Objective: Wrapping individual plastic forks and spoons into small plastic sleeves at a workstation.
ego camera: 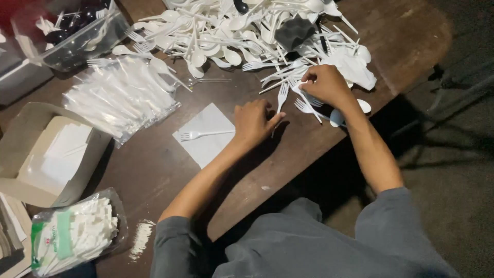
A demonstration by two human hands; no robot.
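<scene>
A: State the position of each hand.

B: The left hand [253,119] rests at the middle of the dark wooden counter [154,170], knuckles curled, on the right corner of a white square paper napkin [206,135]. Whether its grip encloses anything cannot be told. A white plastic fork [198,135] lies flat on the napkin, tines toward the counter's left edge.

A: And the right hand?

B: The right hand [325,85] sits at the near edge of the heap of loose white plastic forks and spoons [231,31] that covers the far side of the counter. Its grip is closed on a white fork from that heap.

A: Which step is this?

B: Judged from the layout: cutlery assembly on the napkin, with one fork placed. The next move appears to call for a clean single pick from the tangled heap.

A: Supplies nearby?

B: A stack of clear-wrapped cutlery packs [121,95] lies toward the left edge; a clear bag of white items [74,234] sits at the near-left corner.
</scene>
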